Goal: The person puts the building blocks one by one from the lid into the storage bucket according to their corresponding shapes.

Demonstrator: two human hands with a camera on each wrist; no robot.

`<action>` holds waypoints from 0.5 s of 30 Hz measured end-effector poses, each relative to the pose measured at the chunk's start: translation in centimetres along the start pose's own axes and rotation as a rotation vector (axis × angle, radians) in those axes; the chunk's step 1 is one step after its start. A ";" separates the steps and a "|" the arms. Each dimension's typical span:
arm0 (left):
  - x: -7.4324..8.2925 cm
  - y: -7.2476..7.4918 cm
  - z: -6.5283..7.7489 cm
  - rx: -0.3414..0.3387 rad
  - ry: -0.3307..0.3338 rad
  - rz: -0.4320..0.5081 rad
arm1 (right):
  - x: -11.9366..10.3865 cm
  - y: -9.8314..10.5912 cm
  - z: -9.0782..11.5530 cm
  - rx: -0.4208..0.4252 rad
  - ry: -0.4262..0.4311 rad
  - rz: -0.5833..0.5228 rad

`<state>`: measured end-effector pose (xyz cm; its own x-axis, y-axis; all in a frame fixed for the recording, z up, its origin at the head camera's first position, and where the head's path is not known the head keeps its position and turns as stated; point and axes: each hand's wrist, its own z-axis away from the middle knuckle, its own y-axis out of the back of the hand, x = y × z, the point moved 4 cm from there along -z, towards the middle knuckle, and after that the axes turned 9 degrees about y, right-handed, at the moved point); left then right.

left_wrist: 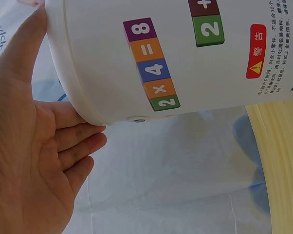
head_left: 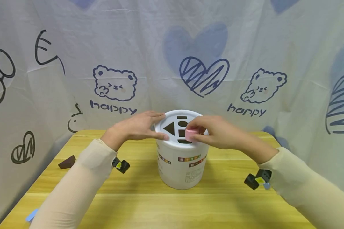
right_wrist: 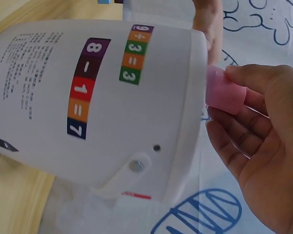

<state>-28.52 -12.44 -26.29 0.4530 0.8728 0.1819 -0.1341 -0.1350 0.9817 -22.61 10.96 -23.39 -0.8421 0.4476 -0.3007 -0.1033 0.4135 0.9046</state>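
A white bucket (head_left: 175, 173) stands upright on the wooden table. Its white lid (head_left: 167, 119) has several shaped cutouts, among them a triangle, a round one and a square. My left hand (head_left: 139, 125) rests at the lid's left edge, thumb on the near rim and fingers extended toward the back. In the left wrist view those fingers (left_wrist: 78, 141) lie straight beside the rim. My right hand (head_left: 218, 132) pinches a pink block (head_left: 190, 135) between thumb and fingers over the lid's right half, by the square cutout. The right wrist view shows the block (right_wrist: 225, 90) right at the lid.
On the table (head_left: 126, 178), a dark brown block (head_left: 67, 162) lies at the left edge and a light blue block (head_left: 32, 215) sits at the near left corner, beside my sleeve. A white cloth (head_left: 154, 47) with printed hearts and bears hangs behind and at the sides.
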 end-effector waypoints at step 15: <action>-0.1 0.0 0.0 0.006 -0.024 0.008 | 0.2 -2.2 -1.7 -0.044 -0.016 -0.009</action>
<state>-28.55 -12.49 -26.34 0.4730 0.8600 0.1912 -0.1328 -0.1450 0.9805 -23.50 8.79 -24.97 -0.8324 0.4568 -0.3138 -0.1348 0.3823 0.9141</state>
